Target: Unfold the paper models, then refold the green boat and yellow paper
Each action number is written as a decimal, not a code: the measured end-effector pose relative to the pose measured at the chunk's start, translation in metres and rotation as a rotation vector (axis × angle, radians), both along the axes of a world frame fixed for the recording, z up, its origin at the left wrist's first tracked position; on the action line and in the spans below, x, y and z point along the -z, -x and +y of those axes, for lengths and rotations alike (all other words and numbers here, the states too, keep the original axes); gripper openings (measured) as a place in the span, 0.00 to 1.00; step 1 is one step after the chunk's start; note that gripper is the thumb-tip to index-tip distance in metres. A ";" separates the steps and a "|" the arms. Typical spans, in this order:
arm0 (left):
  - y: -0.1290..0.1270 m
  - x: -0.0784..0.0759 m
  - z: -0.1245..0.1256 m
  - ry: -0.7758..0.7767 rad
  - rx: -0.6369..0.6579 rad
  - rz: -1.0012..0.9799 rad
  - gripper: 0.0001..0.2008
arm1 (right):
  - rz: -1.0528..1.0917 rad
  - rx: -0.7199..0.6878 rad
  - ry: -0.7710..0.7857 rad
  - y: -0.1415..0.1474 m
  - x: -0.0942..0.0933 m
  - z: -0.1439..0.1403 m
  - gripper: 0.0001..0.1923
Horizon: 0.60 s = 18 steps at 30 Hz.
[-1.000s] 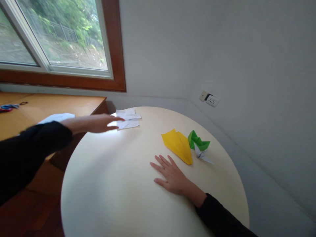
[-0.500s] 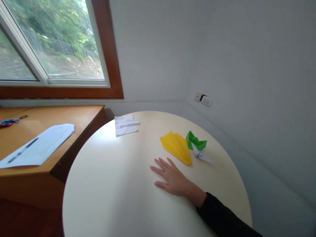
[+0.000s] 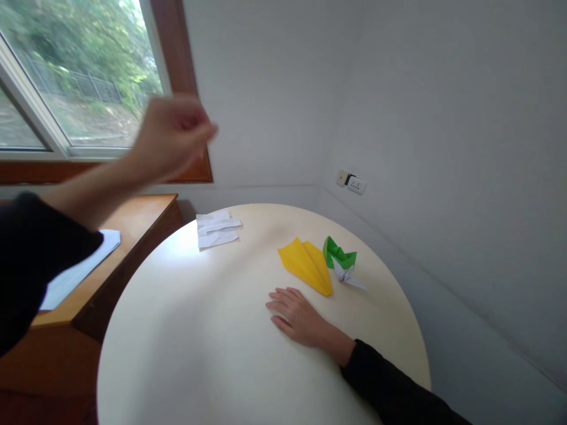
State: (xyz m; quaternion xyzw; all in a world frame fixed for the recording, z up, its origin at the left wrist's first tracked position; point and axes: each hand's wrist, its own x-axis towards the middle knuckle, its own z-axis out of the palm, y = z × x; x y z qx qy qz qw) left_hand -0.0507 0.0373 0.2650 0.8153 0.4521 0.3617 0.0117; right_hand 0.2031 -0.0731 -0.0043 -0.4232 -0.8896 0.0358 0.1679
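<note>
**Right hand flat beside the yellow plane, left hand raised**

My right hand (image 3: 297, 316) lies palm down on the round table (image 3: 177, 354), low and right of centre, fingers loosely together and holding nothing. Just above it lies the yellow paper plane (image 3: 305, 265), its near tip just beside my fingertips. To the right of the plane sit a green folded paper (image 3: 337, 254) and a small white paper crane (image 3: 348, 274), touching each other. My left hand (image 3: 170, 139) hangs blurred in the upper left, fingers curled in; I cannot tell whether it grips anything. Below it, folded white sheets (image 3: 217, 230) rest at the table's far edge.
</note>
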 end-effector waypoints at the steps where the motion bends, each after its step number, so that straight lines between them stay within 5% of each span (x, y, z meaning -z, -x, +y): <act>1: -0.007 0.010 -0.006 -0.023 0.035 0.080 0.23 | 0.000 -0.003 -0.023 0.000 0.000 0.001 0.14; 5: -0.025 0.095 -0.016 0.103 0.161 0.339 0.11 | -0.013 -0.017 -0.096 0.002 0.000 0.006 0.11; 10: -0.030 0.202 0.004 0.335 0.175 0.078 0.09 | -0.032 0.007 -0.214 0.003 0.007 0.020 0.06; 14: -0.047 0.250 0.014 0.334 0.118 -0.072 0.12 | 0.000 0.164 -0.352 -0.001 0.008 0.028 0.09; 18: -0.062 0.272 0.012 0.326 0.062 -0.212 0.13 | -0.014 0.458 -0.434 -0.010 0.004 0.033 0.20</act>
